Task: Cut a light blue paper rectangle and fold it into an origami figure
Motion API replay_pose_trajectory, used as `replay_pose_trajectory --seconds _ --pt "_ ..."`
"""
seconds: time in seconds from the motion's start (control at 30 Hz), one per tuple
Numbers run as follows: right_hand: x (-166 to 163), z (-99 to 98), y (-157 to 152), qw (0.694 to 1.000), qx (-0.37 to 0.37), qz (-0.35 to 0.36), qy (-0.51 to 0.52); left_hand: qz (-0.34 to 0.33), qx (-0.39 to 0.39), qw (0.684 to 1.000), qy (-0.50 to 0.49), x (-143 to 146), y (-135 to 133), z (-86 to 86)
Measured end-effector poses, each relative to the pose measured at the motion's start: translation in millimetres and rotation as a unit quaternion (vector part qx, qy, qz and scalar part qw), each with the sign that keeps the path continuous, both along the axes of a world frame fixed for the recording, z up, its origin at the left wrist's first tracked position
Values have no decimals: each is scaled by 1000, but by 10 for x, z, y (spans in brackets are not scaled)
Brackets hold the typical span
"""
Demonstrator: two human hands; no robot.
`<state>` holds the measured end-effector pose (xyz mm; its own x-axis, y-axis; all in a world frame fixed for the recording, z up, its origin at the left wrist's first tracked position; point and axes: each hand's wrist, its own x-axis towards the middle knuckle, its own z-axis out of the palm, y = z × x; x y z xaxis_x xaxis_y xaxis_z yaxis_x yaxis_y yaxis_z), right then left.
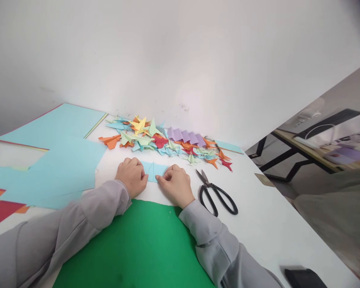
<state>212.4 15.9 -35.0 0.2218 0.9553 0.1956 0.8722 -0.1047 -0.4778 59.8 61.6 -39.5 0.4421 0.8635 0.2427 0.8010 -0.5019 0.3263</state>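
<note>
A small light-blue piece of paper (151,173) with crease lines lies flat on the white table between my hands. My left hand (132,177) is closed over its left end, the fingers curled under and the thumb resting on it. At the right end, my right hand (177,185) is closed, thumb and fingertips pinching the paper. Part of each end is hidden under the hands. Right of my right hand, black-handled scissors (211,190) lie with slightly parted blades. Beneath my forearms is a large green sheet (138,244).
Folded paper shapes in several colours (156,140) lie along the wall, with a purple pleated strip (186,136) among them. Large blue sheets (63,168) cover the left side; orange and red paper (3,210) lies nearer. A black object (304,277) sits at the near right edge.
</note>
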Motion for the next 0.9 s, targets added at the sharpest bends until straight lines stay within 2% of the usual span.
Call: replay_pose_trajectory --seconds 0.6,0.9 --pt "7 -30 -4 1000 3 6 0 5 -13 1000 -18 9 -7 14" --pt "1 -35 -25 999 -6 17 -44 -5 -4 1000 -3 -5 1 4"
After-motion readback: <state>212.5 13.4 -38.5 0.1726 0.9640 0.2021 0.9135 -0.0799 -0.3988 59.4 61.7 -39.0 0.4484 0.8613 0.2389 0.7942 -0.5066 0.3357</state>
